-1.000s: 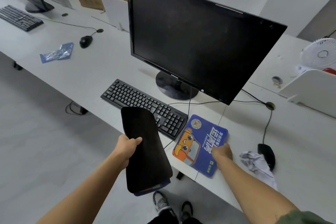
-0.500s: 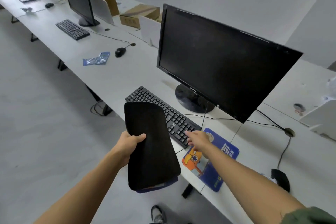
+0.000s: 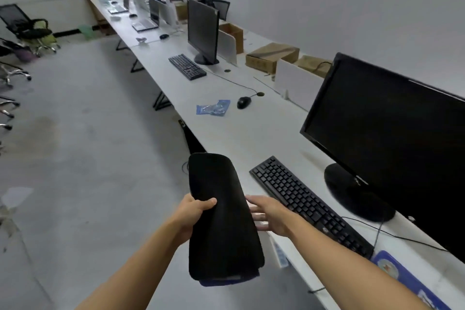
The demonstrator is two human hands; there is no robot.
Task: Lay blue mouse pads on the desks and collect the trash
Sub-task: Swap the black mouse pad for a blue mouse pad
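My left hand (image 3: 195, 211) grips a stack of mouse pads (image 3: 221, 224), black undersides up, held over the floor just off the desk's front edge. My right hand (image 3: 270, 214) reaches to the stack's right edge with fingers spread and relaxed, touching or nearly touching it. One blue mouse pad (image 3: 407, 282) with a cartoon print lies flat on the desk at the lower right, beside the near keyboard (image 3: 309, 202). A crumpled blue plastic wrapper (image 3: 213, 107) lies on the desk farther along, left of a black mouse (image 3: 243, 102).
A long white desk (image 3: 226, 138) runs away to the upper left with a near monitor (image 3: 392, 138), a second monitor (image 3: 202, 30) and keyboard (image 3: 187, 66), cardboard boxes (image 3: 271, 56), white dividers and laptops. Office chairs (image 3: 27, 27) stand at the far left on the grey floor.
My right hand left the laid blue pad and came across to the stack in my left hand. The view swung left along the desk row, so the laid pad now sits at the lower right corner.
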